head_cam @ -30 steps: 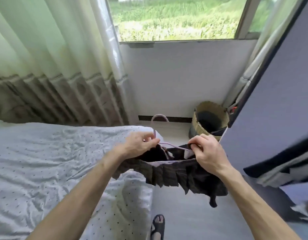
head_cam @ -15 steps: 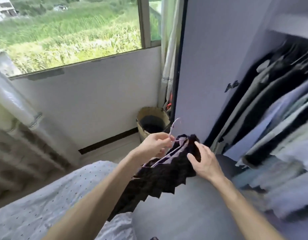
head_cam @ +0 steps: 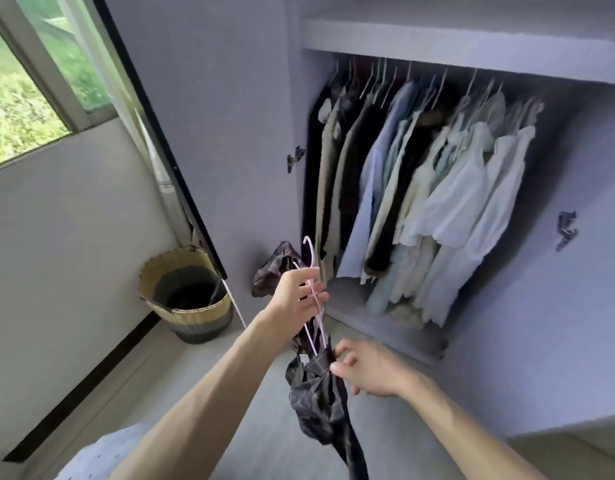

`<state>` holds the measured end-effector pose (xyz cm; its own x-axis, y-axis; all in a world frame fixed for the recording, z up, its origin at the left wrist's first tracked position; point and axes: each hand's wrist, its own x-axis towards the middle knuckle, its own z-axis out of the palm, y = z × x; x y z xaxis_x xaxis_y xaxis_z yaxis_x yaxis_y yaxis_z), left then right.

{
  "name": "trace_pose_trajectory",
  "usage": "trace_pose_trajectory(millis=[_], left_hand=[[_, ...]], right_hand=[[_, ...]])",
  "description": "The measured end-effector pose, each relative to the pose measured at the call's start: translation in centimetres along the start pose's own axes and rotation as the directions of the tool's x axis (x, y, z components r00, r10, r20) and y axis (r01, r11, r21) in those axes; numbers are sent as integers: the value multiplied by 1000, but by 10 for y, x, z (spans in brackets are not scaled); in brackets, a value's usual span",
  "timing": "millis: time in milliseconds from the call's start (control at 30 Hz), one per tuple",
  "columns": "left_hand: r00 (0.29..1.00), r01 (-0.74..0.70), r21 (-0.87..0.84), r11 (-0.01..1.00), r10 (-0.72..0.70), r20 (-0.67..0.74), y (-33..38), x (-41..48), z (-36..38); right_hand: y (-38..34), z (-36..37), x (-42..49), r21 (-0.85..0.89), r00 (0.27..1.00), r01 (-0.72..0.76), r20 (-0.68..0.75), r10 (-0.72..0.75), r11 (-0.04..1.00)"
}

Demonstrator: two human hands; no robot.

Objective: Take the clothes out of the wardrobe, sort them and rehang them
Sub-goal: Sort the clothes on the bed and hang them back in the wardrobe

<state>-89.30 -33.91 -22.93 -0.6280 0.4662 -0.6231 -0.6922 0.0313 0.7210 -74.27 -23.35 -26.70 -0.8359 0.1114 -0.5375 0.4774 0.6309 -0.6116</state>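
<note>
Left grip (head_cam: pixel 295 299) closed round pink hanger (head_cam: pixel 310 244), dark garment (head_cam: pixel 316 393) dangling from it before wardrobe (head_cam: pixel 472 50) full of hung clothes (head_cam: pixel 455 188), right grip (head_cam: pixel 368 372) half-curled, pinching the garment, woven basket (head_cam: pixel 195 317) holding dark liner (head_cam: pixel 192 292).

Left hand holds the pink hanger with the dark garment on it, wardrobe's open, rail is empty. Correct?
Not quite: the rail is not empty. The head view shows a full row of hanging clothes inside the open wardrobe. The rest stands: the left hand has its grip on the pink hanger, with the dark garment on it.
</note>
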Motion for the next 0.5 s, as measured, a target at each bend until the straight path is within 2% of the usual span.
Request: trace_pose_trajectory(millis=[167, 300, 400, 500], left_hand=[[999, -1, -72, 997, 3, 36, 10, 14, 39], [995, 57, -24, 998, -55, 84, 13, 20, 77], [984, 60, 99, 993, -76, 163, 12, 23, 109], [957, 5, 389, 921, -117, 264, 9, 26, 138]], right_hand=[[28, -28, -8, -66, 985, -41, -167, 29, 997], [48, -52, -18, -38, 995, -40, -94, 37, 998], [59, -68, -29, 134, 998, -21, -60, 29, 991], [75, -83, -41, 387, 997, 10, -74, 20, 922]])
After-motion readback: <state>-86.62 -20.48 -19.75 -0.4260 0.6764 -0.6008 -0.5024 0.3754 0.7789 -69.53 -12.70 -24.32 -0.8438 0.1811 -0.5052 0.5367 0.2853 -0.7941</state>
